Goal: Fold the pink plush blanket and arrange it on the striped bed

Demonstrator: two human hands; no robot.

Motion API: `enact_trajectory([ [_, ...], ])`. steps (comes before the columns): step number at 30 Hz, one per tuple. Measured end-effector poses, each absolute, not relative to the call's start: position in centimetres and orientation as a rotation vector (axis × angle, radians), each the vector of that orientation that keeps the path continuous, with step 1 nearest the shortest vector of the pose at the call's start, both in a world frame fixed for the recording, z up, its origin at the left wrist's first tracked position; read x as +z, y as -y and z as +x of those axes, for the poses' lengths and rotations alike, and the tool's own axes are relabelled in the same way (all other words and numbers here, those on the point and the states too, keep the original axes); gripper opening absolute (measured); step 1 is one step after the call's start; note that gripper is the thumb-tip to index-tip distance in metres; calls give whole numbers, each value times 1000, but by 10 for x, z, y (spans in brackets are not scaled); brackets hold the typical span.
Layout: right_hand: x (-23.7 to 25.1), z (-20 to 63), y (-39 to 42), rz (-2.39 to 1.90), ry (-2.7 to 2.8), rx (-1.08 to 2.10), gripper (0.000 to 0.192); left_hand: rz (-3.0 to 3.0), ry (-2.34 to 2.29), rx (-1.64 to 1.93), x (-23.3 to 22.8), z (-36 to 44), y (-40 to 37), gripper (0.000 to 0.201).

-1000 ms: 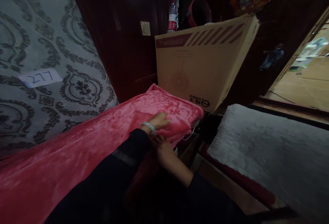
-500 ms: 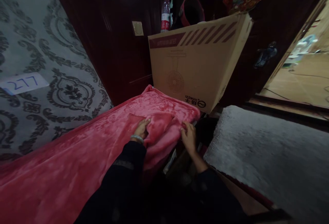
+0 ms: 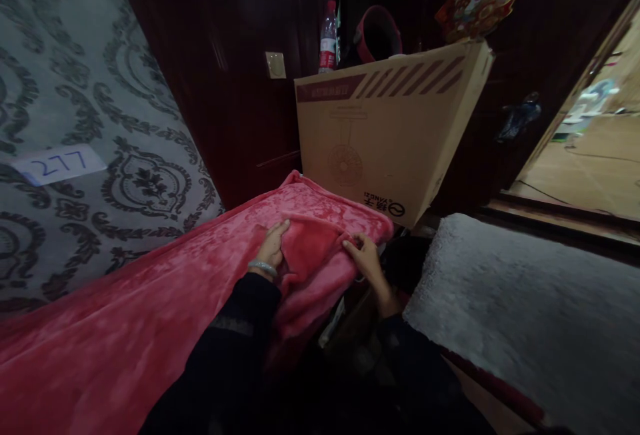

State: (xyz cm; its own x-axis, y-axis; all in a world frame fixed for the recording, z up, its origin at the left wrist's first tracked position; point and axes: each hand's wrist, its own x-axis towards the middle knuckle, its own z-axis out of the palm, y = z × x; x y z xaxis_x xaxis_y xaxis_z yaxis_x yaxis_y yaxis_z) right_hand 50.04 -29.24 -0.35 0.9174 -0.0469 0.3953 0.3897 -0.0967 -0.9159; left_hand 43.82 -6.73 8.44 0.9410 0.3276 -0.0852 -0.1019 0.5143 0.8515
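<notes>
Both hands are pinching the pink blanket: left hand (image 3: 273, 248) and right hand (image 3: 364, 258) closed on its folded edge. Blanket (image 3: 150, 315) is running lengthwise from the grip back toward bottom left, its end pointing at the cardboard box (image 3: 385, 135) just beyond.

Right hand (image 3: 367, 258) is out from under the left forearm, where it sat a second ago, and now pinches the blanket (image 3: 310, 248) edge near the corner, a bit further in than half a second ago. Left hand (image 3: 273, 248) no longer lies flat on the fold; it slides back left and grips the bunched fabric, thumb up. The fold between the hands is lifted and more rumpled.
</notes>
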Motion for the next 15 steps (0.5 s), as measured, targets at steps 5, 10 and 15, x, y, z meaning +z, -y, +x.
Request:
enact_trajectory([
  [5,44,463,284,-1562,399,-330,39,1341,-5,445,141,434,57,33],
  [10,100,377,288,-1194,937,112,36,1733,64,660,177,427,49,32],
  [15,115,380,287,-1240,765,-103,27,1803,254,292,151,401,92,40],
])
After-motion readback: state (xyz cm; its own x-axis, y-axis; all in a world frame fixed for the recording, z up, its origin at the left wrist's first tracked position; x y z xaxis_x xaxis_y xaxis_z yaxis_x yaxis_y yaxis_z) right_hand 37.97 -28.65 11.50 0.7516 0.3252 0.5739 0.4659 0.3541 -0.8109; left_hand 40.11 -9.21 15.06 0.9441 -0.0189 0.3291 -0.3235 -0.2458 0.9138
